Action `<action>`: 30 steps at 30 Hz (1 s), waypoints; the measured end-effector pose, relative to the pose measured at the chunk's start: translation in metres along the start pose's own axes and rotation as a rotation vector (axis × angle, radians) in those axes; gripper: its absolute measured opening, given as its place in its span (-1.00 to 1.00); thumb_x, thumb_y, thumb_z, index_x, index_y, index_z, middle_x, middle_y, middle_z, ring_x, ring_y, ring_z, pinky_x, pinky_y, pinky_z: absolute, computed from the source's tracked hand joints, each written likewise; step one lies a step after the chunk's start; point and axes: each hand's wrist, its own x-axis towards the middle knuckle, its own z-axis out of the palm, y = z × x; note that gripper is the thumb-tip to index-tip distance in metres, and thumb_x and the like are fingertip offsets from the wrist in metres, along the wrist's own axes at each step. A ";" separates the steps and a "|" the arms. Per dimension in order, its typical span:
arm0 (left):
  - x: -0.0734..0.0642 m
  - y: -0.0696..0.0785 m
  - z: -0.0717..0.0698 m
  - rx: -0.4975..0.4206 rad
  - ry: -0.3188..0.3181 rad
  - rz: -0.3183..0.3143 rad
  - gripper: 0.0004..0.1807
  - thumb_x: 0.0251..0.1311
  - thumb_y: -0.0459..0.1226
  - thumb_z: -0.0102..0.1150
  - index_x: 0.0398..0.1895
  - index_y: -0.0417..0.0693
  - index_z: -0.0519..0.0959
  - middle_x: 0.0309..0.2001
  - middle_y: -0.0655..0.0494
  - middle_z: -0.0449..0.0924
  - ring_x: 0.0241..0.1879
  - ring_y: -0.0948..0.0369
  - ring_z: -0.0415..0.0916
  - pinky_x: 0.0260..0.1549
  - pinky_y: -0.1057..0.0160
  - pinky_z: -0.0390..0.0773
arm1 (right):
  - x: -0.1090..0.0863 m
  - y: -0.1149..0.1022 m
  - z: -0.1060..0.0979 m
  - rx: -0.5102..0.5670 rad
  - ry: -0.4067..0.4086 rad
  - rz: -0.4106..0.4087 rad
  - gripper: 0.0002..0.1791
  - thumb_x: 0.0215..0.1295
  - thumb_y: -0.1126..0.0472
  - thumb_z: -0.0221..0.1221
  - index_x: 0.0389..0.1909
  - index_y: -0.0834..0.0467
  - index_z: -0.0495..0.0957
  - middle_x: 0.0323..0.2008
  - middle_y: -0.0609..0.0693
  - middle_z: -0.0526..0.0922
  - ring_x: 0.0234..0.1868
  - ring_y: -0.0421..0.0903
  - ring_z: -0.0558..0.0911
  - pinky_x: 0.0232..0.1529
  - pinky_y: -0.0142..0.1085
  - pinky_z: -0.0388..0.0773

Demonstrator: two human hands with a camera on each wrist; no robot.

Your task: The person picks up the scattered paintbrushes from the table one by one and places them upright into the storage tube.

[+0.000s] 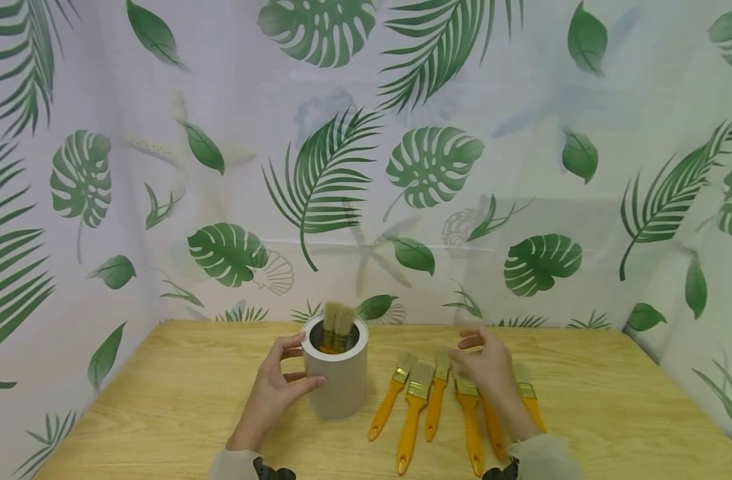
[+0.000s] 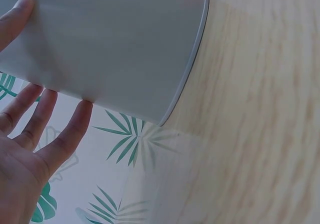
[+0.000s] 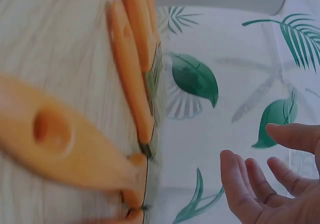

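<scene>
So the can sits on the table, a couple of upright brushes in it, bristles up. Left hand is on its left side, touching. Loose brushes lie in a row to its right, handles toward the person, with the right hand over some far ends. Backdrop's behind everything.

No words, numbers, labels, brand names or signs could be read in any of the three views.
</scene>
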 end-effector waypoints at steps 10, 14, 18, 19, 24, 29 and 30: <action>-0.001 0.002 -0.001 0.002 0.007 -0.007 -0.28 0.01 -0.55 0.50 0.27 -0.19 0.41 0.34 -0.16 0.38 0.17 -0.16 0.42 -0.04 -0.04 0.69 | 0.001 0.027 -0.037 -0.098 -0.085 0.069 -0.56 0.29 0.42 0.28 0.13 0.47 0.41 -0.12 0.35 0.55 -0.30 0.21 0.68 -0.36 -0.06 0.76; -0.002 0.002 -0.001 -0.003 0.006 -0.022 -0.28 0.01 -0.54 0.50 0.27 -0.19 0.41 0.35 -0.15 0.38 0.17 -0.16 0.42 -0.03 -0.03 0.68 | 0.003 0.036 -0.052 -0.100 -0.107 0.135 -0.53 0.29 0.41 0.26 0.16 0.48 0.37 -0.13 0.32 0.54 -0.28 0.17 0.67 -0.35 -0.08 0.76; -0.003 0.001 -0.001 -0.001 0.015 -0.031 -0.28 -0.01 -0.55 0.51 0.26 -0.19 0.42 0.33 -0.15 0.39 0.16 -0.15 0.43 -0.04 0.00 0.69 | 0.004 0.045 -0.066 -0.107 -0.126 0.171 -0.50 0.29 0.39 0.25 0.18 0.50 0.34 -0.12 0.35 0.55 -0.28 0.13 0.68 -0.37 -0.10 0.76; -0.003 0.001 -0.001 -0.001 0.014 -0.029 -0.27 -0.01 -0.55 0.51 0.26 -0.20 0.41 0.33 -0.15 0.39 0.16 -0.15 0.43 -0.04 0.00 0.69 | 0.004 0.046 -0.069 -0.114 -0.132 0.175 -0.49 0.30 0.38 0.24 0.19 0.51 0.33 -0.12 0.36 0.55 -0.28 0.13 0.68 -0.37 -0.10 0.76; -0.003 0.000 -0.001 -0.002 0.012 -0.021 -0.27 -0.02 -0.57 0.50 0.26 -0.20 0.41 0.34 -0.16 0.39 0.16 -0.15 0.42 -0.04 -0.01 0.69 | 0.006 0.053 -0.084 -0.151 -0.142 0.198 -0.47 0.30 0.35 0.24 0.18 0.53 0.32 -0.14 0.37 0.58 -0.30 0.09 0.68 -0.38 -0.10 0.76; 0.000 0.002 0.000 0.000 0.009 -0.023 -0.26 0.00 -0.56 0.49 0.28 -0.20 0.40 0.34 -0.15 0.39 0.17 -0.14 0.42 -0.03 -0.04 0.68 | 0.010 0.057 -0.098 -0.171 -0.175 0.242 -0.42 0.29 0.36 0.26 0.22 0.54 0.27 -0.09 0.44 0.56 -0.28 0.10 0.68 -0.34 -0.09 0.76; 0.000 0.003 0.000 -0.001 0.007 -0.020 -0.27 0.01 -0.56 0.49 0.28 -0.20 0.40 0.34 -0.15 0.39 0.17 -0.14 0.42 -0.03 -0.04 0.68 | 0.011 0.057 -0.100 -0.177 -0.183 0.248 -0.42 0.30 0.36 0.26 0.22 0.55 0.26 -0.07 0.46 0.55 -0.28 0.10 0.68 -0.33 -0.09 0.76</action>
